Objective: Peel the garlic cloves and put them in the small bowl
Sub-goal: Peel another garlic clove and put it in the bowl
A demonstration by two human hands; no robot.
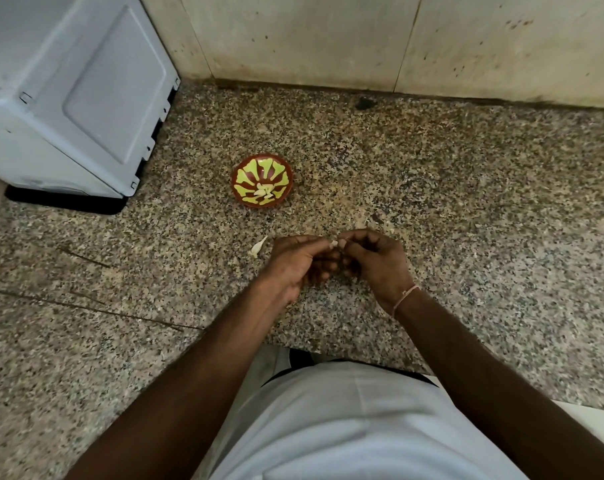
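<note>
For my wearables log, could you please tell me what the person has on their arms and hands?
Both forearms are bare, with no sleeves in view. The right hand has a thin pinkish thread tied round its wrist. The left hand shows no rings, gloves or band.

The speckled granite counter point(432, 188) carries a small bowl point(240, 188), a grey appliance point(68, 116) and perhaps a garlic peel point(259, 247).

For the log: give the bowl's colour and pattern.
Bowl: red-brown with yellow-green petal-like shapes fanning from its middle; head view.

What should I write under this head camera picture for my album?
Both hands, left hand and right hand, pinch a garlic clove near a small bowl holding peeled cloves.
</note>
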